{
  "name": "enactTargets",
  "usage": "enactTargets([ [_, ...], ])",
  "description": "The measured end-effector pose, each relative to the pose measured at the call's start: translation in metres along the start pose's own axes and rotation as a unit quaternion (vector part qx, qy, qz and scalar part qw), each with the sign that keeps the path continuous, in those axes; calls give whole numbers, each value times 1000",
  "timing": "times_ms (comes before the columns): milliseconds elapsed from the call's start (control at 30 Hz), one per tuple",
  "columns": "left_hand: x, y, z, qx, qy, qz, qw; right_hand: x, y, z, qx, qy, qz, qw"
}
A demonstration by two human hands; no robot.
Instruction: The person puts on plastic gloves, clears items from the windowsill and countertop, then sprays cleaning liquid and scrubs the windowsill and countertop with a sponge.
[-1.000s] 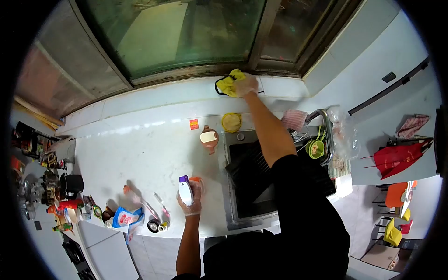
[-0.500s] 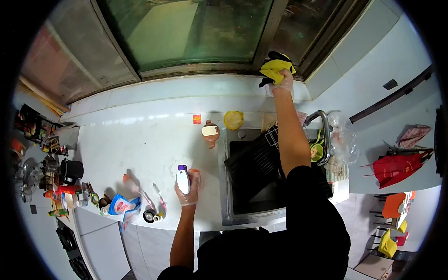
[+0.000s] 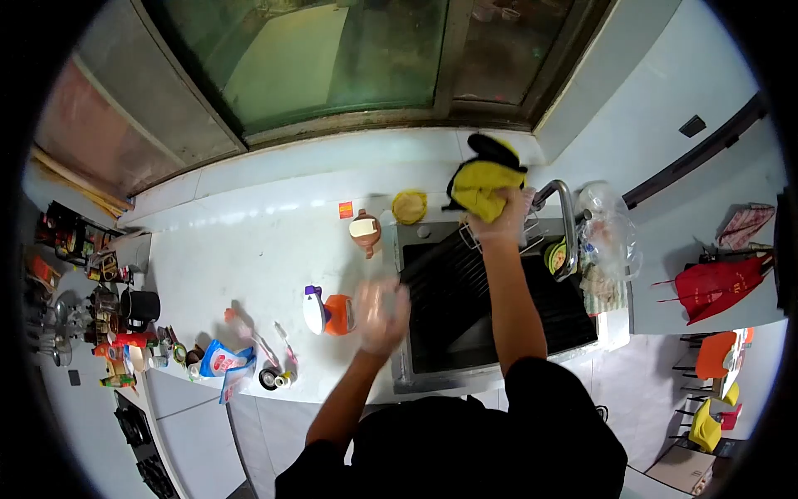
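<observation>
The right arm reaches forward across the sink [image 3: 407, 384], its bare forearm nearly straight from the short black sleeve [image 3: 553, 391] and leaning a little to the left. At its end, near the sink's far rim, the right hand [image 3: 499, 220] is clamped on a yellow cloth [image 3: 478, 187] with black edging, which bunches up beyond the knuckles. The cloth is raised at the far side of the sink, to the left of the faucet [image 3: 568, 224].

The left arm is bent, its forearm slanting forward and inward from the near side to the sink's left edge. There the left hand [image 3: 383, 318], in a clear glove, is empty, the fingers loosely apart though blurred. Just beside it, left of the sink, an orange spray bottle [image 3: 337, 315] with a white and purple trigger head rests on the counter [image 3: 249, 266], apart from the hand.

A brown container [image 3: 366, 233] stands by the sink's far left corner, and a yellow-rimmed bowl [image 3: 409, 207] sits just beyond that corner.
</observation>
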State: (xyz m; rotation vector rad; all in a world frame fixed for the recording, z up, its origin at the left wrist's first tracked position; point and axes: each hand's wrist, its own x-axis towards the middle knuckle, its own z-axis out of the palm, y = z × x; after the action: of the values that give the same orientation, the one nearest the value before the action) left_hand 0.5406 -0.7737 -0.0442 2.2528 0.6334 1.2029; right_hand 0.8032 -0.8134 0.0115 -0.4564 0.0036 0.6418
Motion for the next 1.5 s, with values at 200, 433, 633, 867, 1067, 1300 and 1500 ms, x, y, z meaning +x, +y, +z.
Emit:
enactTargets([
  [200, 179, -65, 144, 78, -103, -5, 992, -39, -1, -42, 41, -81, 34, 995],
  [433, 260, -122, 230, 313, -356, 125, 872, -77, -6, -78, 94, -44, 77, 992],
  [633, 262, -133, 235, 399, -418, 231, 783, -96, 1, -98, 125, 30, 115, 985],
  [867, 193, -54, 161, -276, -158, -170, 933, -123, -7, -98, 163, 4, 147, 976],
  [1067, 77, 38, 83, -548, -134, -357, 745, -187, -24, -100, 116, 108, 125, 980],
  [1300, -68, 105, 60, -565, -319, -385, 656, -339, -47, -157, 63, 93, -18, 993],
  [1500, -170, 172, 56, -530, -505, -324, 600, -479, -63, -190, 96, 202, -180, 958],
])
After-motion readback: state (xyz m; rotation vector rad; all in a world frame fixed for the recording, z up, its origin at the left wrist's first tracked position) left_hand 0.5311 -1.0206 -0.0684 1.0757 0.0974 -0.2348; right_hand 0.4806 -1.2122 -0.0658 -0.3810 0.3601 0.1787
